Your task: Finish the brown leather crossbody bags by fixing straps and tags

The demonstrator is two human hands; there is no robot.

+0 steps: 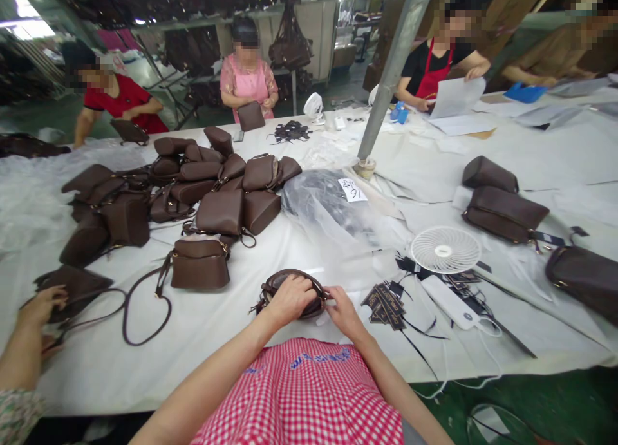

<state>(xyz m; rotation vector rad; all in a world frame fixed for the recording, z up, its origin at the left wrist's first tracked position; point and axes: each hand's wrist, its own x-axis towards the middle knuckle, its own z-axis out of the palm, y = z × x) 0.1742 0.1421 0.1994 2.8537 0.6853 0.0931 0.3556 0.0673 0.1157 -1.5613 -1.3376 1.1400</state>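
A small dark brown handbag (277, 281) lies close in front of me on the white table, its top open. My left hand (292, 297) is over the opening with its fingers closed and bent down at the bag; the fingertips are partly hidden. At the bag's right end, my right hand (344, 311) pinches the edge near the zip. Black hang tags (386, 305) with gold lettering and dark cords lie just right of my right hand. Another brown handbag (200, 265) stands upright to the left, its strap (145, 332) looped on the table.
Brown bags (219, 211) are heaped at left; more brown bags (506, 212) lie right. A clear plastic sack (333, 213) sits ahead, near a metal post (393, 71). A white fan (447, 250) lies right. A co-worker's hand (46, 303) touches a bag at far left; several people work opposite.
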